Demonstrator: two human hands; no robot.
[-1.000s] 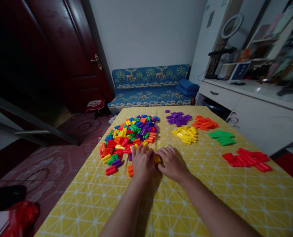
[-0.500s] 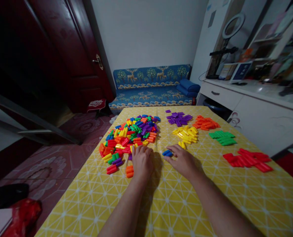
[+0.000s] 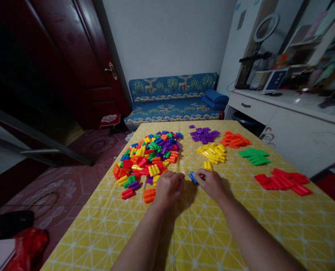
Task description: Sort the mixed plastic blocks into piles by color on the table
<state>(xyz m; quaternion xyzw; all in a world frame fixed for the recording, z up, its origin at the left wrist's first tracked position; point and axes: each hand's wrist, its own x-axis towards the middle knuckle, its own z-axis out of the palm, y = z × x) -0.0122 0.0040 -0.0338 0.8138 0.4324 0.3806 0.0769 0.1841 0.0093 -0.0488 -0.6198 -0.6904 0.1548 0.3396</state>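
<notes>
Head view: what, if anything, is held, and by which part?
The right hand holds a blue piece by its right side; for the left hand, I cannot tell.

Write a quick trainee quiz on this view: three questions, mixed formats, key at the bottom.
1. Multiple choice: What colour is the piece at the fingertips of the right hand?
A) Green
B) Blue
C) Orange

2. True or false: The red pile lies nearer the camera than the green pile.

3. Fill in: Of the single-colour piles on the table, the ____ one is nearest the right hand.

Key
1. B, blue.
2. True.
3. Yellow: the yellow pile lies just beyond that hand, with a loose yellow piece between them.
</notes>
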